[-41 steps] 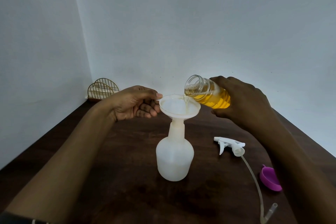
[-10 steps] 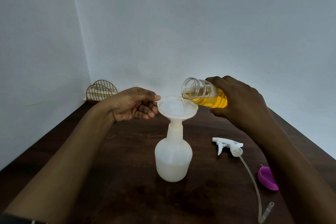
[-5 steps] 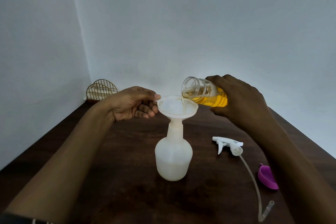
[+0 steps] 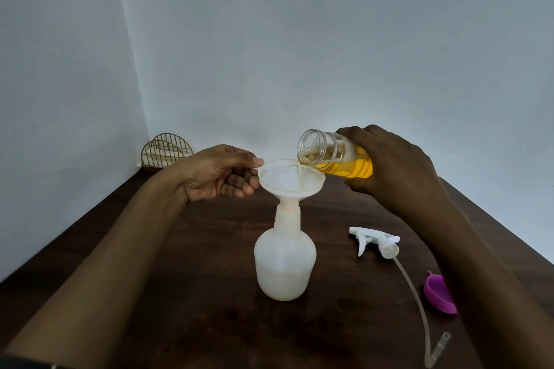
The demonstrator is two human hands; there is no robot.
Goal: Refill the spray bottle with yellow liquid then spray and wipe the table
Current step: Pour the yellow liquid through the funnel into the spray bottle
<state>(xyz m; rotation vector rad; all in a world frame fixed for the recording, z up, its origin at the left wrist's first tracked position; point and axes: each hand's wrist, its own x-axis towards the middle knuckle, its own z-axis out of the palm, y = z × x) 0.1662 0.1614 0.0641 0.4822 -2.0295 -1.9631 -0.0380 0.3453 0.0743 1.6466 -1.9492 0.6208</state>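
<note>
Left hand (image 4: 215,175) pinches funnel (image 4: 291,179) rim tab, other fingers curled loose. Right hand (image 4: 392,168) fingers wrap tilted jar (image 4: 332,156), yellow liquid (image 4: 347,170) trickling into funnel atop spray bottle (image 4: 284,263).

Bare table (image 4: 186,293) left of bottle (image 4: 284,266)

No text, label, brand, number or sign can be read anywhere in the view. The clear jar (image 4: 335,156) of yellow liquid right of centre, the white funnel (image 4: 290,180) and the spray bottle (image 4: 284,266) at centre, and the trigger head (image 4: 374,243) and purple cap (image 4: 439,293) at lower right are all seen with plain, unmarked surfaces.
</note>
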